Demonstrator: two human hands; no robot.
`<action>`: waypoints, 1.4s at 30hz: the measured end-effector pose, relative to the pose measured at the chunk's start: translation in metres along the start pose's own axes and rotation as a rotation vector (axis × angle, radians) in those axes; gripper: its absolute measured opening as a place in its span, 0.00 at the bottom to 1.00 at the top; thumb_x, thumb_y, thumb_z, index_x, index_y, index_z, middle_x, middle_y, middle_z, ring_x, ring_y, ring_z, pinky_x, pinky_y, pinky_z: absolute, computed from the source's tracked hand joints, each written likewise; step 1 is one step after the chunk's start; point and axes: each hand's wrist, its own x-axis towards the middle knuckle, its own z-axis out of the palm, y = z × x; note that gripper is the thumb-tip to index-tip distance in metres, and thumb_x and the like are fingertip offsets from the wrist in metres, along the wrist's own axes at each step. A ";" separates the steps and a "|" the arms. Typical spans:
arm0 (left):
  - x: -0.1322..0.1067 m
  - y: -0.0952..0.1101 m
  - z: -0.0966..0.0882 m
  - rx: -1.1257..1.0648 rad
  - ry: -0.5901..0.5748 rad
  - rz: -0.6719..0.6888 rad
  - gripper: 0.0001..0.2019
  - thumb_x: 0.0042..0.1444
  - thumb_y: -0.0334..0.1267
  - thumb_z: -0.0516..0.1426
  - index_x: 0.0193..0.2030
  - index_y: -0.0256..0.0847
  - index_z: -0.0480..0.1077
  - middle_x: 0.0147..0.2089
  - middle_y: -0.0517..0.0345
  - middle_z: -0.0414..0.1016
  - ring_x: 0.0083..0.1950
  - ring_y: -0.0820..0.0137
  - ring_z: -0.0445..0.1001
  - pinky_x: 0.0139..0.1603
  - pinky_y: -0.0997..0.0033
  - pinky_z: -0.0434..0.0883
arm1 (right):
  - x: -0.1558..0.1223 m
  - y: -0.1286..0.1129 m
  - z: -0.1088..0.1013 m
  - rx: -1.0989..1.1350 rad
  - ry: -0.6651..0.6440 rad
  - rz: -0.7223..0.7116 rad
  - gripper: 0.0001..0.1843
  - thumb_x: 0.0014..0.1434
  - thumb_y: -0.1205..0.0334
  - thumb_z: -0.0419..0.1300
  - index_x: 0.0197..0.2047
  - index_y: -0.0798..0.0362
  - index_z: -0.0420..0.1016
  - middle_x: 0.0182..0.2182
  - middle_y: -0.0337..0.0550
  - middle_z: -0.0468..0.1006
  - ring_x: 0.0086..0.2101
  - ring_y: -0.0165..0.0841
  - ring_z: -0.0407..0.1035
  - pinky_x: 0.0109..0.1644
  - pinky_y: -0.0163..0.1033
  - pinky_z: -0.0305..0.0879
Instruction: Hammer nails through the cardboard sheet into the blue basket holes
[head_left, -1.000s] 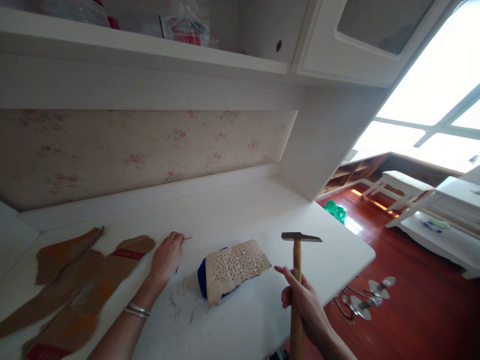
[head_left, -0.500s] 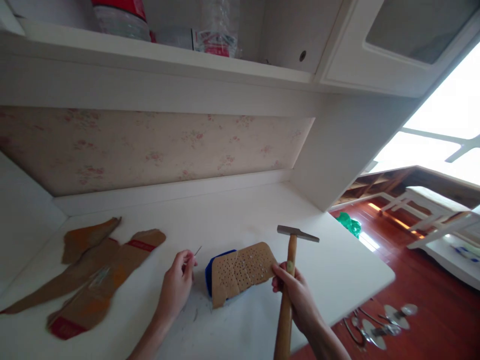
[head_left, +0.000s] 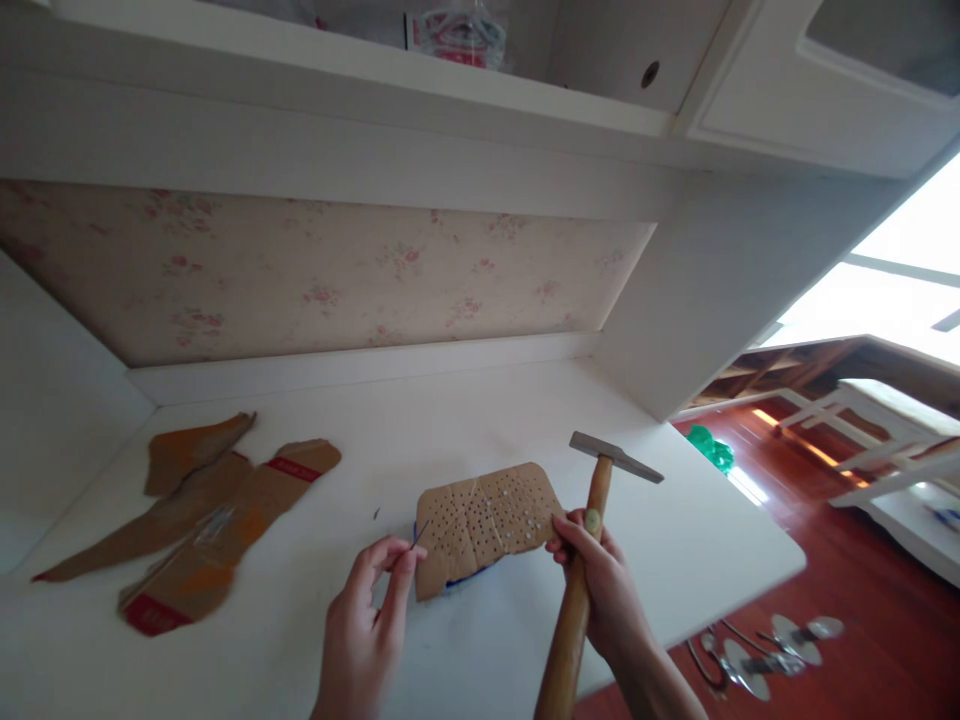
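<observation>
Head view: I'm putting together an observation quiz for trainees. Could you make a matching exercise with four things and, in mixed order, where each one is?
Things:
1. Hammer with grey metal head and wooden handle
2. Thin, dark, nail-like rod
3. Brown cardboard piece dotted with holes
4. Crumpled green bundle

Places:
A. Lying over something blue
B. On the glossy red floor
C. Gripped in the right hand
D. Pinched between the fingers of the left hand

Pairs: 1-C, 2-D, 3-A, 4-B
</observation>
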 end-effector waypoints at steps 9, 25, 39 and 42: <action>-0.006 0.002 -0.028 -0.004 0.181 0.028 0.14 0.59 0.51 0.56 0.42 0.42 0.69 0.39 0.51 0.82 0.41 0.63 0.81 0.40 0.70 0.79 | -0.009 0.005 0.031 0.036 -0.128 0.048 0.15 0.50 0.61 0.71 0.31 0.51 0.66 0.20 0.36 0.77 0.21 0.24 0.68 0.26 0.26 0.63; -0.004 -0.035 -0.016 0.130 0.092 0.035 0.15 0.61 0.52 0.53 0.42 0.43 0.71 0.39 0.52 0.83 0.41 0.63 0.82 0.40 0.70 0.78 | 0.003 0.038 0.021 -0.160 -0.112 0.012 0.18 0.48 0.53 0.72 0.31 0.53 0.69 0.20 0.37 0.76 0.22 0.28 0.69 0.26 0.30 0.65; -0.002 -0.023 -0.021 0.263 0.134 0.269 0.10 0.63 0.46 0.55 0.40 0.44 0.72 0.36 0.55 0.80 0.37 0.67 0.79 0.38 0.72 0.76 | -0.003 0.040 0.009 -0.276 -0.077 0.065 0.22 0.50 0.47 0.69 0.35 0.57 0.73 0.18 0.38 0.75 0.21 0.27 0.67 0.24 0.30 0.63; 0.002 -0.013 -0.022 0.274 0.120 0.380 0.08 0.63 0.43 0.55 0.42 0.44 0.72 0.35 0.56 0.78 0.35 0.69 0.78 0.38 0.73 0.75 | -0.004 0.038 0.007 -0.276 -0.050 0.068 0.25 0.50 0.43 0.68 0.38 0.57 0.72 0.16 0.36 0.73 0.18 0.26 0.64 0.21 0.29 0.60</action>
